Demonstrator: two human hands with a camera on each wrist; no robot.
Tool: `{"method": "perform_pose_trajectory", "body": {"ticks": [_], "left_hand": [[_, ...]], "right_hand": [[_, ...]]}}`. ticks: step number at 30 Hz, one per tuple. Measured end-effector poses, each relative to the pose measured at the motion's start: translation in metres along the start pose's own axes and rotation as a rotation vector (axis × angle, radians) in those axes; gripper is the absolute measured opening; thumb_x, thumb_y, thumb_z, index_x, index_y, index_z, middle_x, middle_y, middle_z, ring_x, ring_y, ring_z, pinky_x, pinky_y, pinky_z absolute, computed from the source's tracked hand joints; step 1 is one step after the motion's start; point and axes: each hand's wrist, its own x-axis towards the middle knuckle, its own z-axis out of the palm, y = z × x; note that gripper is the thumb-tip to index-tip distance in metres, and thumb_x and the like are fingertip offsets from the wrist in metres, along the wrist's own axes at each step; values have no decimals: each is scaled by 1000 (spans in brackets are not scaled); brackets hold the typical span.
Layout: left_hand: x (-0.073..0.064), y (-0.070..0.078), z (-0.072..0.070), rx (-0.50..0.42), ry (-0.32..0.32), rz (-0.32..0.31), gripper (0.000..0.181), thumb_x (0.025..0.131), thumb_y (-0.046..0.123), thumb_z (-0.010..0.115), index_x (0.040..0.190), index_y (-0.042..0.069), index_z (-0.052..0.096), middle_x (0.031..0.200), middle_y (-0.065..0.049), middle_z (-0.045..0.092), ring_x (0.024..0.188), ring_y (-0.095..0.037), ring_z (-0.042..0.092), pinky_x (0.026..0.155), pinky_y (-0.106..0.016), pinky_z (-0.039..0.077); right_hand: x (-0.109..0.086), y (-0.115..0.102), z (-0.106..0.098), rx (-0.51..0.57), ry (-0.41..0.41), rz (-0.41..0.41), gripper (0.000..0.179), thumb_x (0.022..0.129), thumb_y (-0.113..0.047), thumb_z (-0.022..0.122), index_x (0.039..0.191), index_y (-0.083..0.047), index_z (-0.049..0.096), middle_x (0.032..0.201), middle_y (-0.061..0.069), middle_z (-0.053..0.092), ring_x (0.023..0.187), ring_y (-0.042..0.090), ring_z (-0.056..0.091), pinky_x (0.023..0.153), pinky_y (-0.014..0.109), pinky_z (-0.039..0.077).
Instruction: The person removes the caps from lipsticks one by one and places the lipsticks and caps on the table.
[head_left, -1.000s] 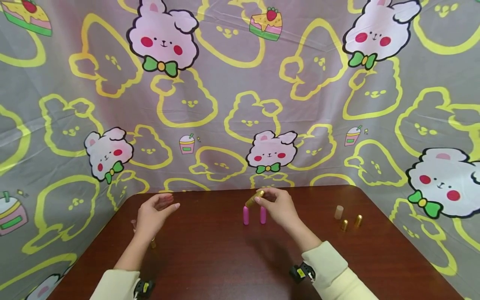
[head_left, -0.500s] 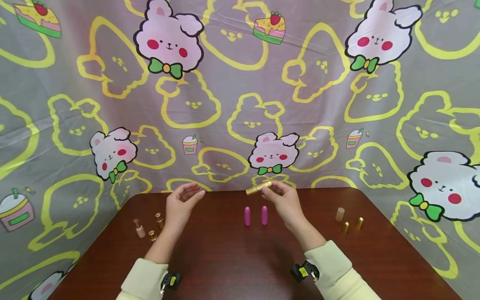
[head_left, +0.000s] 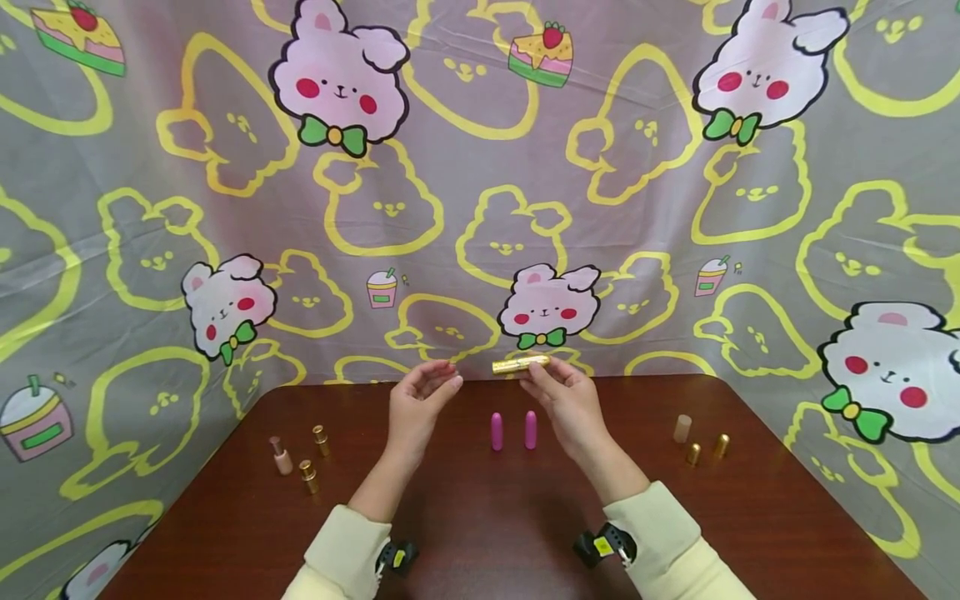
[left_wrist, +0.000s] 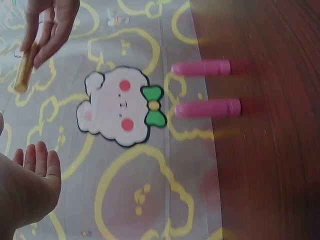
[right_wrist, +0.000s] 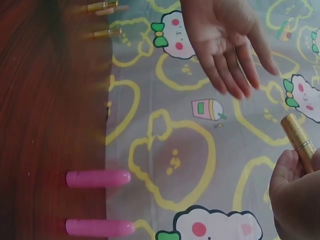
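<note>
Between thumb and fingers my right hand (head_left: 573,404) pinches a gold lipstick tube (head_left: 512,365), raised above the table and lying almost level. Its left end points toward my left hand (head_left: 414,408), which holds nothing; the fingers are loosely bent, with a gap between them and the tube. In the right wrist view a thin seam crosses the gold tube (right_wrist: 295,131). Below the hands, two pink lipstick-shaped tubes, a left one (head_left: 497,432) and a right one (head_left: 531,431), stand upright side by side.
Uncapped lipsticks stand at the left: a pink one (head_left: 281,458) and two gold ones, one nearer (head_left: 309,477), one farther (head_left: 321,442). At the right are a pale cap (head_left: 682,429) and two gold caps (head_left: 694,454). A patterned curtain (head_left: 450,167) hangs behind the brown table (head_left: 465,517).
My left hand has moved right from above the left lipsticks toward the gold tube. My right hand has lifted the gold lipstick tube slightly and turned it from slanted to nearly level.
</note>
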Motion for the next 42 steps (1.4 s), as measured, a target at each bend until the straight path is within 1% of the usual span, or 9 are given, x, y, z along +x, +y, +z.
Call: {"method": "perform_pose_trajectory", "body": {"ticks": [4,7,13,15,20,23,26,33,42], "left_hand": [[-3,-1,15,-37,-29,-3,32,83,-7,71,111,-15,60,103,-17,69,93,-16,67,83,-27,53],[-5,-2,26,-49,-47,-7,33,82,-6,72,112,-16,60,103,-19,69,91,-14,67,83,-27,53],[-8,-2,41,-59,-46,-7,31,81,-5,74,109,-13,63,98,-17,69,88,-15,67,82,-26,53],[-8,-2,44,-70,-39,-8,30,81,-5,74,108,-12,64,96,-15,69,86,-15,67,81,-26,53],[-7,-3,47,-101,-36,-4,28,81,-4,74,106,-13,64,91,-10,70,83,-14,67,78,-25,54],[-7,-4,48,-111,-38,3,29,81,-3,74,106,-14,63,89,-7,69,82,-14,66,77,-24,53],[-8,-5,50,-108,-37,9,30,82,-2,74,106,-15,63,88,-5,69,80,-13,65,75,-22,53],[-9,-4,50,-100,-16,14,25,82,-3,74,104,-14,66,85,-6,69,76,-11,64,71,-20,51],[-9,-3,49,-93,-5,8,24,82,-2,74,101,-14,66,84,-8,69,74,-10,64,70,-20,51]], "right_hand": [[-2,0,3,49,10,29,25,95,-1,60,119,6,62,98,6,68,86,18,68,92,38,49],[-4,0,7,68,17,46,22,95,-3,60,116,3,64,95,7,68,87,18,68,91,36,49],[-5,2,12,109,7,57,27,95,-3,59,120,7,61,96,5,68,89,17,68,90,34,51],[-6,3,13,125,5,59,24,95,-2,59,118,6,63,96,5,69,88,17,68,90,35,51],[-6,4,14,146,5,62,17,95,-1,59,108,-2,70,98,5,69,88,18,68,94,39,48],[-7,4,14,147,-3,61,18,95,0,58,110,-1,69,99,5,68,88,18,68,95,41,46],[-8,5,14,144,-5,65,19,95,0,58,111,1,68,99,5,68,89,18,68,95,41,46],[-10,6,15,120,-6,71,15,95,-2,60,104,-5,72,97,6,70,92,22,68,92,38,49],[-10,7,17,46,20,53,26,94,-1,60,119,7,62,101,7,69,100,29,66,90,36,51]]}}
